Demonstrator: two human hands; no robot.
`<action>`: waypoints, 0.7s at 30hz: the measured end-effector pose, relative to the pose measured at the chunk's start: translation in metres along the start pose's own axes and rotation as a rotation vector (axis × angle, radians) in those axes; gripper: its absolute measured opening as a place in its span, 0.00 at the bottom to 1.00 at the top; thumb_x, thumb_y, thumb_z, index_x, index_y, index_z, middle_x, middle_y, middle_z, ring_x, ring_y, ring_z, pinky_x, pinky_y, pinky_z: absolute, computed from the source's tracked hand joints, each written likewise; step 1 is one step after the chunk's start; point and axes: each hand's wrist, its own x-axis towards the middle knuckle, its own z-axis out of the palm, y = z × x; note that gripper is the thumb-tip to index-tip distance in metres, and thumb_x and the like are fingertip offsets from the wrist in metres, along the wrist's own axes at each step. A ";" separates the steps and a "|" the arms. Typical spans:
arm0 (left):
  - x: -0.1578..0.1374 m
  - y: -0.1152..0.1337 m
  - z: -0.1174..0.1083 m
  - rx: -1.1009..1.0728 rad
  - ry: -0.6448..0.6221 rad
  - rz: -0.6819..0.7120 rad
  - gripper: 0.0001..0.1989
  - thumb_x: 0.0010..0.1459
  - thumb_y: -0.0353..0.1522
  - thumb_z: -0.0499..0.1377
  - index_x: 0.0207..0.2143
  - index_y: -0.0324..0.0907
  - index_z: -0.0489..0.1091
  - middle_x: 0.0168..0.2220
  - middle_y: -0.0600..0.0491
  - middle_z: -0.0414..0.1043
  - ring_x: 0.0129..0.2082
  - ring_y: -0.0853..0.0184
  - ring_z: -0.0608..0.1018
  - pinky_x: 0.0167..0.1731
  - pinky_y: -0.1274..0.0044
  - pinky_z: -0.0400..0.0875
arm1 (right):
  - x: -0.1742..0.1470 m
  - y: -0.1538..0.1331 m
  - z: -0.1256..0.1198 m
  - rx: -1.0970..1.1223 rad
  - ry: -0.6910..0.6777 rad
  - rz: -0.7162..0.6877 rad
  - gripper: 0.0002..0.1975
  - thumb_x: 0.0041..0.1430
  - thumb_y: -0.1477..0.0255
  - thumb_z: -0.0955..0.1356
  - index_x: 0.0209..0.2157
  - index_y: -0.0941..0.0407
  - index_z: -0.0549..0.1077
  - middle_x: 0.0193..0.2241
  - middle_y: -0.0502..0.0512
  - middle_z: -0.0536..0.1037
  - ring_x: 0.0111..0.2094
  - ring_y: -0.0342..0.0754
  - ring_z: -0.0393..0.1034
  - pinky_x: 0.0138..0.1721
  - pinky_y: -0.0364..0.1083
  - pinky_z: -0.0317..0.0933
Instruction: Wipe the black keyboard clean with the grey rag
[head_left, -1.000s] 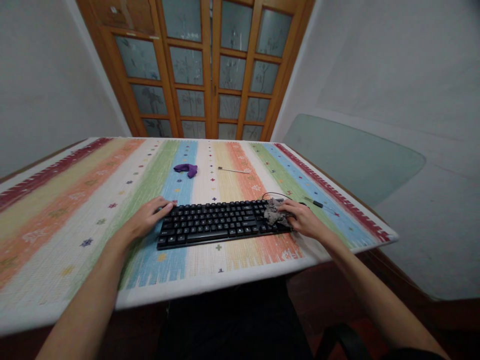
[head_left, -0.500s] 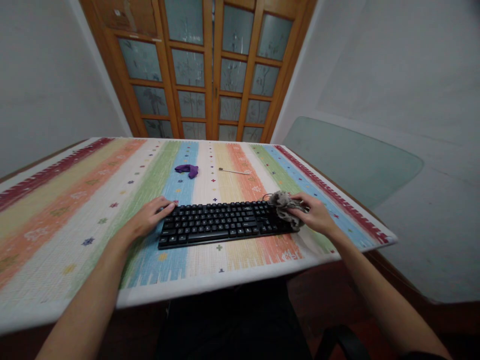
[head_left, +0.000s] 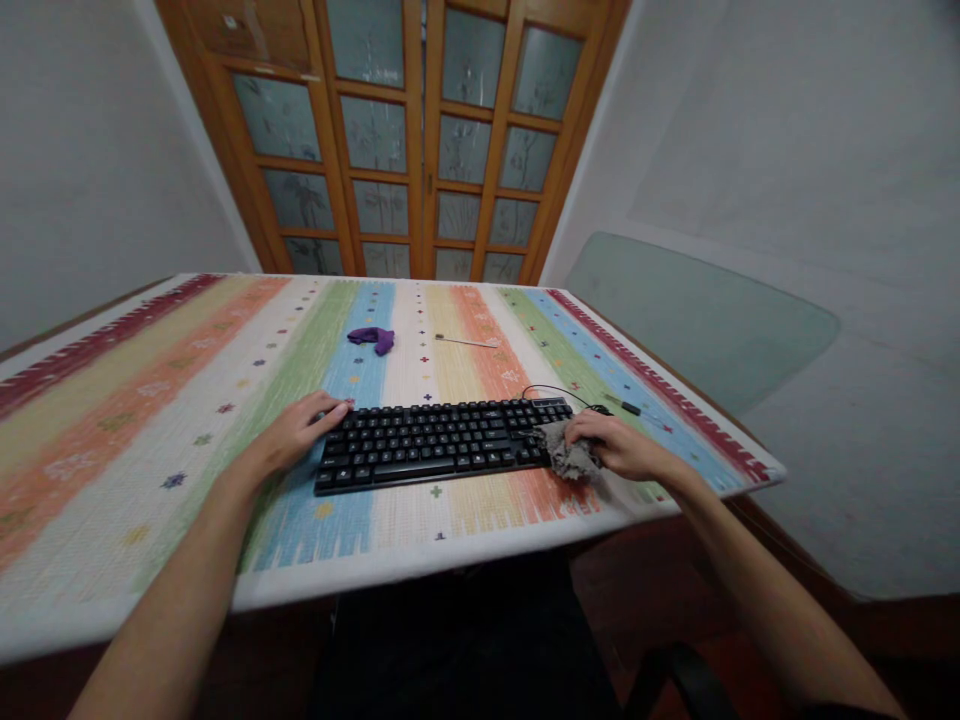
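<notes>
A black keyboard (head_left: 435,440) lies on the striped tablecloth in front of me. My left hand (head_left: 304,430) grips its upper left corner, with the thumb along the edge. In my right hand (head_left: 611,442) is a crumpled grey cloth (head_left: 571,455), pressed onto the keyboard's right end and hanging over its near edge. The keys under the cloth are hidden. A thin black cable (head_left: 551,388) curves out behind the keyboard towards my right hand.
A purple cloth piece (head_left: 382,341) and a thin rod with a small darker head (head_left: 465,341) lie farther back on the striped tablecloth (head_left: 187,420). A small dark stick-like thing (head_left: 628,407) lies beyond my right hand. A glass panel (head_left: 705,310) leans at the right wall.
My right hand has moved the grey cloth down towards the keyboard's near right corner, uncovering the upper right keys, the cable and the dark stick-like thing. My left hand stays put.
</notes>
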 end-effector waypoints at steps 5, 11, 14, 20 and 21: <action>0.001 -0.001 0.001 0.001 0.005 -0.005 0.40 0.61 0.63 0.44 0.43 0.42 0.79 0.43 0.44 0.80 0.46 0.50 0.79 0.53 0.61 0.71 | 0.024 -0.018 -0.006 0.036 0.247 0.198 0.10 0.61 0.69 0.68 0.43 0.55 0.76 0.37 0.55 0.80 0.38 0.53 0.75 0.41 0.48 0.70; 0.000 -0.003 0.001 -0.002 0.012 -0.009 0.37 0.62 0.62 0.45 0.44 0.44 0.79 0.44 0.45 0.80 0.46 0.51 0.79 0.53 0.62 0.72 | 0.075 -0.054 0.053 -0.035 0.440 -0.055 0.10 0.66 0.73 0.67 0.47 0.54 0.76 0.54 0.60 0.77 0.57 0.58 0.71 0.61 0.59 0.65; -0.001 -0.002 0.001 -0.008 0.007 0.000 0.37 0.63 0.61 0.45 0.45 0.43 0.79 0.45 0.44 0.80 0.47 0.51 0.79 0.54 0.61 0.71 | 0.087 -0.055 0.091 -0.038 0.309 -0.068 0.23 0.60 0.83 0.63 0.56 0.58 0.74 0.57 0.66 0.76 0.59 0.59 0.71 0.62 0.61 0.66; -0.002 0.000 0.001 -0.017 -0.004 0.003 0.33 0.65 0.58 0.46 0.45 0.42 0.78 0.47 0.43 0.79 0.49 0.51 0.78 0.57 0.59 0.69 | 0.075 -0.047 0.099 0.073 0.159 -0.145 0.24 0.59 0.87 0.60 0.52 0.56 0.76 0.59 0.63 0.74 0.65 0.56 0.64 0.67 0.60 0.60; -0.002 0.000 0.002 -0.018 -0.005 0.003 0.33 0.65 0.57 0.47 0.45 0.42 0.78 0.47 0.42 0.79 0.49 0.50 0.78 0.57 0.58 0.69 | 0.073 -0.048 0.094 0.109 0.144 -0.165 0.23 0.60 0.86 0.60 0.50 0.55 0.77 0.57 0.61 0.76 0.64 0.55 0.66 0.67 0.59 0.60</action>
